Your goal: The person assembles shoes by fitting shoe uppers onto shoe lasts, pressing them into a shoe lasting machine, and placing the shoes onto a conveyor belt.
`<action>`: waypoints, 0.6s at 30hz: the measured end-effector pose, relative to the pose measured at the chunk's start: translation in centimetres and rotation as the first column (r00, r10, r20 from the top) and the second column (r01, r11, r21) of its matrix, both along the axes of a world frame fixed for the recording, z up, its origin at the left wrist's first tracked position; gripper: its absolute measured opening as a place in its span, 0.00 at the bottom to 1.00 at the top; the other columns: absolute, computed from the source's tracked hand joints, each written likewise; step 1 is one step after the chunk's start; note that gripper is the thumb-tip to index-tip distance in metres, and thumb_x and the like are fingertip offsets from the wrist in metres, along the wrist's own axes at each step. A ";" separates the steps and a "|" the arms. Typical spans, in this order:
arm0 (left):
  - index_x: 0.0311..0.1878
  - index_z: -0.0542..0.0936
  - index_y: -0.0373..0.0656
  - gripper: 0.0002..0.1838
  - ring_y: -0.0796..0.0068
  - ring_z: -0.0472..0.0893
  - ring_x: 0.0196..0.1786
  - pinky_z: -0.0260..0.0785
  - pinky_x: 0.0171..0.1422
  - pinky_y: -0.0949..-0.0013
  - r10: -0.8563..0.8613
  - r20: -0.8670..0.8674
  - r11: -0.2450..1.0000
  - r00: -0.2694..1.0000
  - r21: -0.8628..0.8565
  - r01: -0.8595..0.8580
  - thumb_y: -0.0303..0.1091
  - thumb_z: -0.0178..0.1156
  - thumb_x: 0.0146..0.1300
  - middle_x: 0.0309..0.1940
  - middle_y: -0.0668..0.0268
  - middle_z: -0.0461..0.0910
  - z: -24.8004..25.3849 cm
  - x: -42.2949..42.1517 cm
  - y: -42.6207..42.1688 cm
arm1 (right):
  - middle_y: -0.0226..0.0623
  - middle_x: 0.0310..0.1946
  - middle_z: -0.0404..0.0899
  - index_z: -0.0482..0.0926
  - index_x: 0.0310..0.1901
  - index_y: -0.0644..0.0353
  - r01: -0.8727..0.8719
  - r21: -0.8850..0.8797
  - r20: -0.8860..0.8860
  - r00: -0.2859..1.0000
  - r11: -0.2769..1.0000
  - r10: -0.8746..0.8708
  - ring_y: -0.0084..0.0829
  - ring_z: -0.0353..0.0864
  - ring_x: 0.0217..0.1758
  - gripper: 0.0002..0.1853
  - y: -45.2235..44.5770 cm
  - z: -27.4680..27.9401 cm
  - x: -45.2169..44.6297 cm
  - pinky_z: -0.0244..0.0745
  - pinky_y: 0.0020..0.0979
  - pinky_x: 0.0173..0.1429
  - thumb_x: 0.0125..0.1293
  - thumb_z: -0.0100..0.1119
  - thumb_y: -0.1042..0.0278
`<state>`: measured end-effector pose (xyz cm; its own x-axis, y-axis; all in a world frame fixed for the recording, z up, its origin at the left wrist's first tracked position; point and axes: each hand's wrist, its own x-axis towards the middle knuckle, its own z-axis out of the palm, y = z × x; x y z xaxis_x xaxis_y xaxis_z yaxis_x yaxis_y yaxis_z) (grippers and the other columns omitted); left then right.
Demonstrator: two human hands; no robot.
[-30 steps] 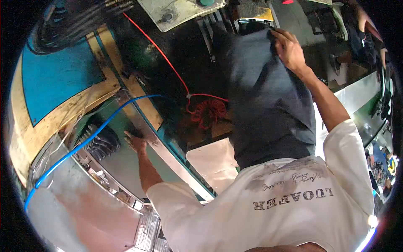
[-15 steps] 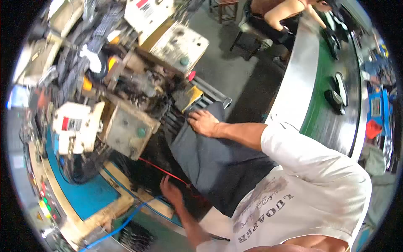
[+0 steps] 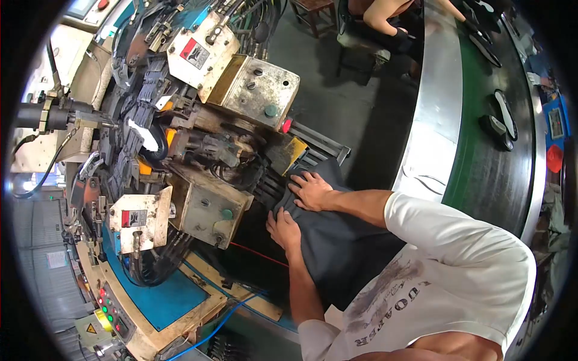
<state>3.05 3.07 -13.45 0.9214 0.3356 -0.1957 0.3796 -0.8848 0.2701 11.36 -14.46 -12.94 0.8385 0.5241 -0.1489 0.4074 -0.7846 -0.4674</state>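
Note:
Dark grey cloth (image 3: 346,240) is draped over my lap, its far edge beside the machine. My right hand (image 3: 312,191) lies on this cloth near its far edge, fingers apart and holding nothing. Just below it in view, my left hand (image 3: 285,231) rests on the cloth's near side with its fingers extended. The machine (image 3: 217,150) stands in front of both hands; it has two stained metal boxes, each with a green button (image 3: 226,214). A white, sole-shaped piece (image 3: 143,136) sits within the machine beside a black curved part.
A conveyor (image 3: 466,144) with a green belt and metal rim runs along the right, carrying dark shoes (image 3: 498,129) with pale insides. Another person's arm (image 3: 385,15) shows at the top. A blue hose (image 3: 223,322) and button panel (image 3: 113,313) are at the lower left.
My left hand has moved up from beside the lap onto the cloth, close to my right hand. My right hand stays on the cloth. The head view has shifted and become sharper.

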 end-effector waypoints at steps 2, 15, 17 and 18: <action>0.71 0.82 0.54 0.24 0.43 0.66 0.78 0.68 0.75 0.40 0.010 -0.012 1.000 1.000 0.025 -0.009 0.49 0.48 0.81 0.79 0.56 0.69 -0.1 0.1 -0.2 | 0.45 0.80 0.65 0.74 0.75 0.54 -0.005 -0.008 0.021 1.000 1.000 0.005 0.53 0.65 0.79 0.33 0.1 0.0 0.1 0.66 0.55 0.77 0.76 0.57 0.45; 0.72 0.81 0.56 0.24 0.45 0.65 0.80 0.68 0.75 0.38 0.026 -0.024 1.000 0.999 -0.015 -0.026 0.50 0.50 0.81 0.79 0.58 0.68 -0.2 0.5 0.0 | 0.47 0.74 0.71 0.78 0.71 0.54 0.030 0.048 0.047 0.998 0.998 -0.033 0.54 0.72 0.73 0.29 0.0 -0.6 0.4 0.70 0.56 0.73 0.75 0.58 0.46; 0.70 0.82 0.52 0.23 0.47 0.69 0.77 0.69 0.74 0.42 0.011 -0.008 0.999 1.000 0.045 -0.010 0.49 0.53 0.80 0.75 0.56 0.74 0.5 0.1 -0.6 | 0.47 0.73 0.72 0.79 0.70 0.54 0.034 0.047 0.045 0.998 0.998 -0.036 0.54 0.72 0.72 0.28 0.0 -0.6 0.2 0.70 0.56 0.73 0.75 0.58 0.47; 0.69 0.82 0.50 0.23 0.48 0.71 0.76 0.69 0.74 0.43 0.001 -0.001 0.997 1.000 0.075 -0.001 0.49 0.55 0.79 0.72 0.56 0.77 0.8 0.0 -0.8 | 0.47 0.72 0.72 0.79 0.69 0.54 0.034 0.047 0.052 0.998 0.998 -0.037 0.54 0.72 0.72 0.28 0.0 -0.5 0.2 0.70 0.56 0.72 0.75 0.58 0.47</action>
